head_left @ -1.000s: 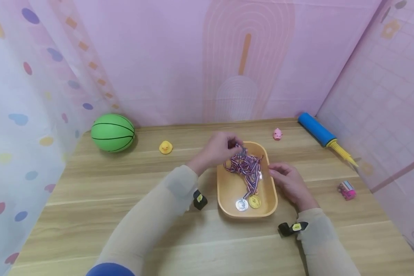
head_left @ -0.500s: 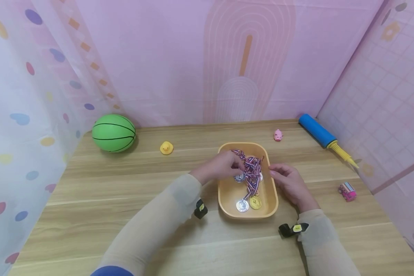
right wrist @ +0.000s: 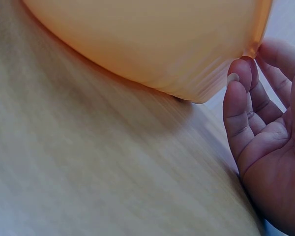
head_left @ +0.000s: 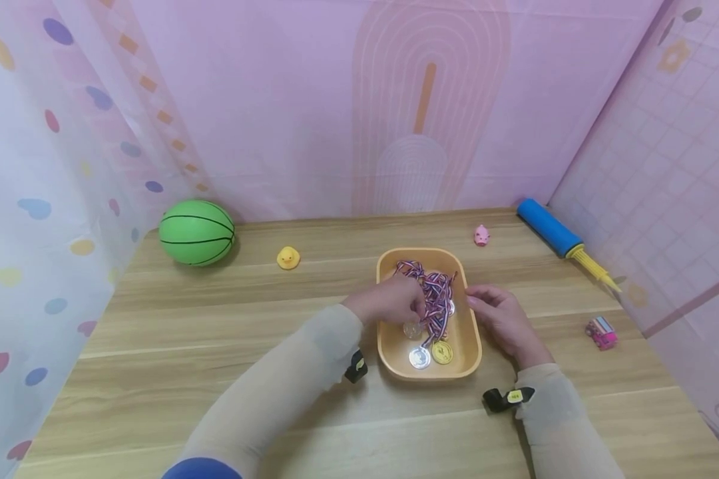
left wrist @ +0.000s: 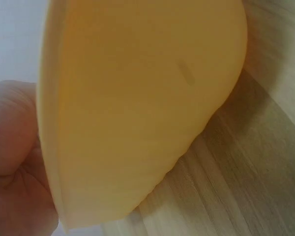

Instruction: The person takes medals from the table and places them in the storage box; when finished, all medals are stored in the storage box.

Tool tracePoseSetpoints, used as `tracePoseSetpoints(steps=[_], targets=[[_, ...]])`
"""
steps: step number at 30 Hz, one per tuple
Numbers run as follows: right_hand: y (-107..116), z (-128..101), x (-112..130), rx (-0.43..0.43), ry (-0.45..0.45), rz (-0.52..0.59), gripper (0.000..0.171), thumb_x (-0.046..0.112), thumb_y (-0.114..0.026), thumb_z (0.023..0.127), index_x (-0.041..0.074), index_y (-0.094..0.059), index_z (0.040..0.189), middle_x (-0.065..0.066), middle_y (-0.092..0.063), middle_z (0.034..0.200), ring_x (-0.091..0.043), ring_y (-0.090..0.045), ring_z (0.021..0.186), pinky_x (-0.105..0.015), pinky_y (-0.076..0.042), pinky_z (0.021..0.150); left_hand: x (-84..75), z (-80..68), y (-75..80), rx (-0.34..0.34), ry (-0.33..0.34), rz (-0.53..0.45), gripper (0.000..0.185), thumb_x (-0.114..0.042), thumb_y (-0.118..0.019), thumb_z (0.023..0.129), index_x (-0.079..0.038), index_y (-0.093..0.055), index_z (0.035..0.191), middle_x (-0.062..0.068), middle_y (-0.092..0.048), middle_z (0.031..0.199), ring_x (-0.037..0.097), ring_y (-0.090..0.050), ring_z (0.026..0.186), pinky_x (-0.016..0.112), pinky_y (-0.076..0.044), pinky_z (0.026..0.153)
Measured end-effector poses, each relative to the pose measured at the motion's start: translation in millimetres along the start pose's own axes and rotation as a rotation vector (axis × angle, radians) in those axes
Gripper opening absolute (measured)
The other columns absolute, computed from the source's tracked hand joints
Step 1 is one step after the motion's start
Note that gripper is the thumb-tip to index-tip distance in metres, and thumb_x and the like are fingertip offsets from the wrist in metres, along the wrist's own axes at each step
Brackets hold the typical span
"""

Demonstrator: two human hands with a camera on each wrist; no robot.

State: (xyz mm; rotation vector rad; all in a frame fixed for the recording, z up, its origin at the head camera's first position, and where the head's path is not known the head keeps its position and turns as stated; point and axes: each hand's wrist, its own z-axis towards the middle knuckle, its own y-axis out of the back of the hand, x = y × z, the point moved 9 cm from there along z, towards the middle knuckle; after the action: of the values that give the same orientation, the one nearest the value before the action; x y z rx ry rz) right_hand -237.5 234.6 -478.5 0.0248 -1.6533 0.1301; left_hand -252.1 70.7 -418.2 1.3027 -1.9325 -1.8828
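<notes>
An orange-yellow plastic tray (head_left: 398,362) stands on the wooden table, holding a heap of medals on striped ribbons (head_left: 436,296). My left hand (head_left: 395,299) reaches in over its left rim, fingers curled around a ribbon whose silver medal (head_left: 413,330) lies just below the fingertips. Another silver medal (head_left: 419,358) and a gold medal (head_left: 442,352) lie at the near end of the tray. My right hand (head_left: 506,319) pinches the tray's right rim; the right wrist view shows its fingertips (right wrist: 241,71) there. The left wrist view shows mostly the tray's outer wall (left wrist: 137,113), hiding the left fingertips.
A green ball (head_left: 196,233) sits at the back left, with a yellow rubber duck (head_left: 288,257) to its right. Beyond the tray is a small pink pig (head_left: 481,235). A blue and yellow hand pump (head_left: 551,229) and a small pink toy vehicle (head_left: 602,332) lie at the right.
My left hand has come nearer from the tray's far end, bringing a silver medal and its ribbon down beside the other medals. The right hand has stayed at the rim.
</notes>
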Motion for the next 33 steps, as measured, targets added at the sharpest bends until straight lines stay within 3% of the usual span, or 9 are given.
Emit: tracePoseSetpoints(steps=[9, 16, 19, 25, 29, 33], targets=[[0.5, 1.3, 1.7, 0.001, 0.003, 0.010, 0.034, 0.013, -0.065, 0.092, -0.009, -0.058, 0.117, -0.005, -0.063, 0.108, -0.015, -0.059, 0.100, -0.027, -0.052, 0.085, -1.9, 0.9, -3.9, 0.038, 0.035, 0.083, 0.016, -0.009, -0.077, 0.076, -0.015, -0.066, 0.067, -0.005, -0.062, 0.073, 0.012, -0.055, 0.073, 0.021, -0.046, 0.063], [1.6, -0.4, 1.5, -0.006, 0.009, 0.022, 0.034, 0.012, -0.066, 0.091, -0.010, -0.058, 0.116, -0.005, -0.063, 0.106, -0.015, -0.060, 0.098, -0.027, -0.053, 0.084, -4.1, -2.0, -9.6, 0.067, 0.069, 0.104, 0.017, -0.014, -0.082, 0.074, -0.017, -0.065, 0.071, -0.006, -0.061, 0.074, 0.011, -0.056, 0.075, 0.020, -0.047, 0.064], [1.6, -0.1, 1.2, -0.003, 0.019, 0.025, 0.033, 0.011, -0.065, 0.091, -0.010, -0.057, 0.116, -0.006, -0.063, 0.106, -0.015, -0.060, 0.098, -0.028, -0.053, 0.084, -7.7, -8.2, -1.2, 0.025, 0.040, 0.088, 0.010, -0.013, -0.078, 0.078, -0.016, -0.068, 0.078, -0.007, -0.061, 0.078, 0.010, -0.056, 0.076, 0.020, -0.048, 0.066], [1.8, 1.1, 2.4, -0.002, 0.022, -0.010, 0.038, 0.014, -0.066, 0.091, -0.012, -0.055, 0.117, -0.007, -0.062, 0.107, -0.016, -0.059, 0.098, -0.029, -0.053, 0.084, -4.5, -32.9, 29.7, -0.127, 0.002, 0.017, 0.010, -0.008, -0.070, 0.084, -0.010, -0.071, 0.093, -0.005, -0.064, 0.084, 0.009, -0.058, 0.077, 0.021, -0.049, 0.070], [2.8, 2.4, 1.3, -0.004, 0.007, -0.050, 0.040, 0.018, -0.067, 0.091, -0.010, -0.056, 0.117, -0.006, -0.062, 0.107, -0.016, -0.059, 0.099, -0.028, -0.053, 0.085, 7.5, -61.9, 49.2, -0.236, 0.004, -0.015, 0.010, -0.007, -0.069, 0.085, -0.009, -0.070, 0.095, -0.002, -0.064, 0.083, 0.010, -0.057, 0.074, 0.021, -0.050, 0.067], [4.3, 3.5, -0.6, -0.005, -0.001, -0.063, 0.039, 0.018, -0.066, 0.091, -0.010, -0.056, 0.117, -0.005, -0.062, 0.107, -0.016, -0.058, 0.099, -0.027, -0.052, 0.085, 25.3, -102.4, 64.8, -0.348, 0.001, -0.060, 0.011, -0.006, -0.068, 0.085, -0.006, -0.070, 0.096, 0.000, -0.066, 0.083, 0.011, -0.059, 0.074, 0.024, -0.051, 0.068]])
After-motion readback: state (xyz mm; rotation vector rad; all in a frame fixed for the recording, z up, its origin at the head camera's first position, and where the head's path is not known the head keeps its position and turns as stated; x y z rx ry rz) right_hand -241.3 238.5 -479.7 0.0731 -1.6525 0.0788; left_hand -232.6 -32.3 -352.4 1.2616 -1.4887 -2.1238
